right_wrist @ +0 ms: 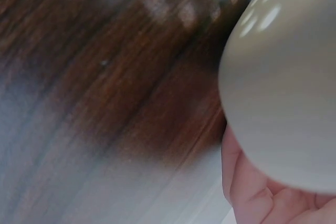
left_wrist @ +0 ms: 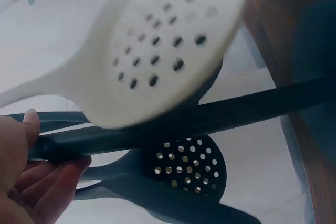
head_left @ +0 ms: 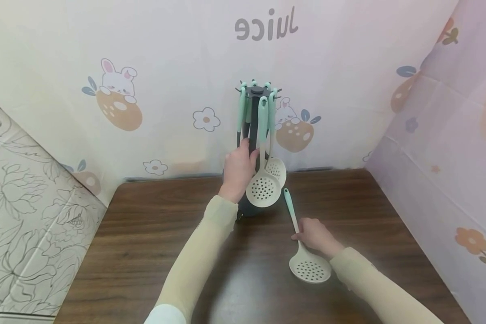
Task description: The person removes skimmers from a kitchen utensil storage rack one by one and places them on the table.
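A dark utensil stand [head_left: 257, 90] rises near the table's back edge, with several mint-handled utensils hanging round its top. My left hand [head_left: 238, 167] grips its black pole [left_wrist: 247, 103]; in the left wrist view the fingers curl round it. A cream skimmer [head_left: 263, 191] hangs in front of the pole, just right of that hand. To the right, my right hand [head_left: 317, 235] pinches another cream skimmer [head_left: 310, 271] by the lower handle. Its mint end points up toward the stand and its holed bowl toward me. In the right wrist view the bowl hides most of the fingers.
A second cream holed utensil [head_left: 276, 168] hangs behind the front one. Behind the pole, a black skimmer [left_wrist: 210, 153] shows in the left wrist view. The brown wooden table [head_left: 154, 234] meets a printed cloth wall [head_left: 178, 90] at the back and another cloth [head_left: 441, 148] at the right.
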The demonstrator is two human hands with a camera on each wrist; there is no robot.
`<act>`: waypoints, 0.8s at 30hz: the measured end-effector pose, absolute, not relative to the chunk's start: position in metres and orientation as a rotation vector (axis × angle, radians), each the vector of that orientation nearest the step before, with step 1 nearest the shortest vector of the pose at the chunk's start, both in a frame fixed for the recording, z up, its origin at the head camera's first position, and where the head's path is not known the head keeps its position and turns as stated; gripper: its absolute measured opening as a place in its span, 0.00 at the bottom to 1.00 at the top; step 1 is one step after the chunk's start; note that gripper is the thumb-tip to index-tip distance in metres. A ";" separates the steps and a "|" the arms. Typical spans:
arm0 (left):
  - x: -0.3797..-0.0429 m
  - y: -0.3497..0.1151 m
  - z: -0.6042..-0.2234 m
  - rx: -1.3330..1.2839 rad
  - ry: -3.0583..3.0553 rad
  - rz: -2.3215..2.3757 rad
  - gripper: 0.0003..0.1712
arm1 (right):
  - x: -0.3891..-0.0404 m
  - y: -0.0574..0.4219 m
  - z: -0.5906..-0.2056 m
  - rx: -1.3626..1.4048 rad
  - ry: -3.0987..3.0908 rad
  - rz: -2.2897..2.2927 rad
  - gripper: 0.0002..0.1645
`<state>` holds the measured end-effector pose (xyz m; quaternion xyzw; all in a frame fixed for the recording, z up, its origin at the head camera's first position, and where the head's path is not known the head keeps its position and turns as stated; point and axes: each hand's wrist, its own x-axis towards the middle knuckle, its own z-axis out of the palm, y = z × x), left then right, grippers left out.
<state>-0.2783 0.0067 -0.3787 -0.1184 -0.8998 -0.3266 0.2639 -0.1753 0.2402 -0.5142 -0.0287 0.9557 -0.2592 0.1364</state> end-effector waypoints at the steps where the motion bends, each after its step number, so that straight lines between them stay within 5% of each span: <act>1: -0.279 0.008 -0.379 -0.312 -2.420 -0.864 0.14 | -0.175 0.240 -0.514 -0.078 2.765 -0.755 0.14; 24: -0.284 -0.001 -0.372 -0.338 -2.426 -1.006 0.09 | -0.174 0.235 -0.518 -0.061 2.783 -0.777 0.15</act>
